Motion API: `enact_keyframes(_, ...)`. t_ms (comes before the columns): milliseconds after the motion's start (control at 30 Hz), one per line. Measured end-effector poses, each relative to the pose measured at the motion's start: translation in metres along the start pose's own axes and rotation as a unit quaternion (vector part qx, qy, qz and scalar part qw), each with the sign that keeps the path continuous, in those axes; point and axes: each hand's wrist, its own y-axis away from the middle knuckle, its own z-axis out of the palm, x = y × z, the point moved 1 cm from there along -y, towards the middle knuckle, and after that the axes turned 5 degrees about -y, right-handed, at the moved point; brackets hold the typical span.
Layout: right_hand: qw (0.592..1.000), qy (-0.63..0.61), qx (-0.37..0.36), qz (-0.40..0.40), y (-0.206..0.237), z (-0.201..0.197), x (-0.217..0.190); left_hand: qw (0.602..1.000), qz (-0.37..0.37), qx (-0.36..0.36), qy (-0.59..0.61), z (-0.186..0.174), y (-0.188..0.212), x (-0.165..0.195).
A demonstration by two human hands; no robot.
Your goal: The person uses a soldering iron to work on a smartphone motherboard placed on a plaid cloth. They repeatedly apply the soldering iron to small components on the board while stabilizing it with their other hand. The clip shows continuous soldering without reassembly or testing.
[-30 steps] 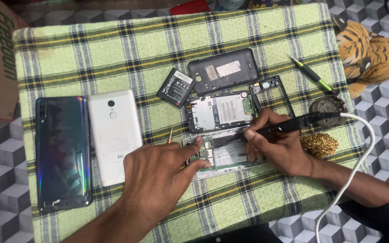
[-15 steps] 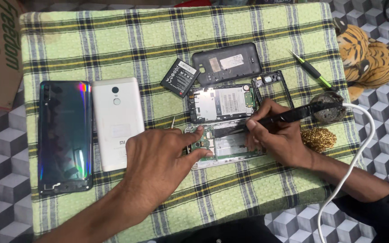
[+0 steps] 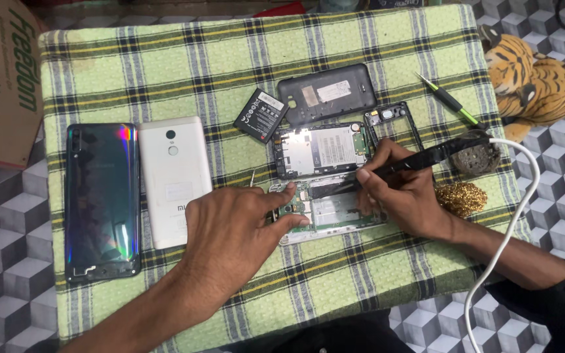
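The right hand (image 3: 408, 196) is closed in a pen grip around a black soldering iron with a white cord (image 3: 420, 159), its tip down on the opened phone with a bare green circuit board (image 3: 327, 210) that lies low in the middle of the green checked cloth-covered surface (image 3: 165, 65). The left hand (image 3: 233, 238) lies palm down with narrow, part-curled fingers, thumb and forefinger pinching the board's left edge. Just above sit a second opened phone frame (image 3: 318, 149), a black rectangular battery with a white label (image 3: 261, 115) and a dark grey back cover bearing a pale sticker (image 3: 327, 93). Left of the hands lie a white phone (image 3: 172, 176) and a glossy dark blue-green phone (image 3: 101, 196), side by side. A brown cardboard box with green lettering and a flower print (image 3: 1, 85) stands at the far left edge. Against half a second ago, both hands keep their grips; only the view has shifted slightly
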Motion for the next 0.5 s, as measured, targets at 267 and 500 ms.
enact_keyframes(267,1.0,-0.008,-0.009,0.009,0.0026,0.0007,-0.0013,0.999,0.024,0.038,0.03,-0.0005,0.003,-0.0009)
enact_keyframes(500,1.0,-0.006,-0.004,-0.013,0.0039,-0.0018,0.0027,0.997,0.027,0.056,0.038,0.0045,0.0042,0.0005)
